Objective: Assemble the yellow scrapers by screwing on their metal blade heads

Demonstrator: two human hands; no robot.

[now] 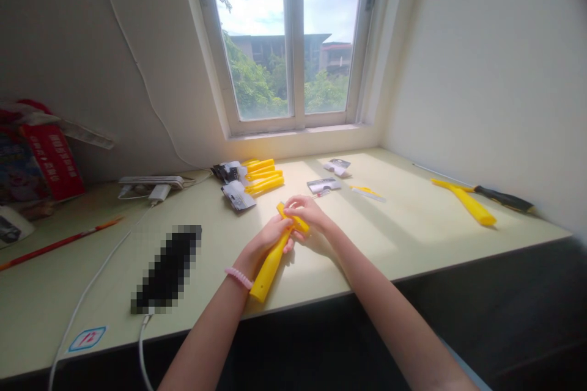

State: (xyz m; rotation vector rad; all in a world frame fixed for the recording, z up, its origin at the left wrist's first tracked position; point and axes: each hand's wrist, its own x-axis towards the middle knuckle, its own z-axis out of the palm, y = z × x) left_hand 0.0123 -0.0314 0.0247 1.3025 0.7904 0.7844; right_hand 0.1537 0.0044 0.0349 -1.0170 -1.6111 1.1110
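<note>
The left hand (262, 245) grasps the yellow plastic handle (269, 272) firmly around its middle. The right hand (306, 212) clenches the far end, held just beside the left for steady control.

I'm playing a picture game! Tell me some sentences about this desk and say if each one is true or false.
1. The left hand grips a yellow handle. True.
2. The pink bracelet is on the right wrist. False: it is on the left wrist.
3. The window shows trees and a building. True.
4. The red pencil stands in a cup. False: the red pencil lies flat on the desk.
</note>
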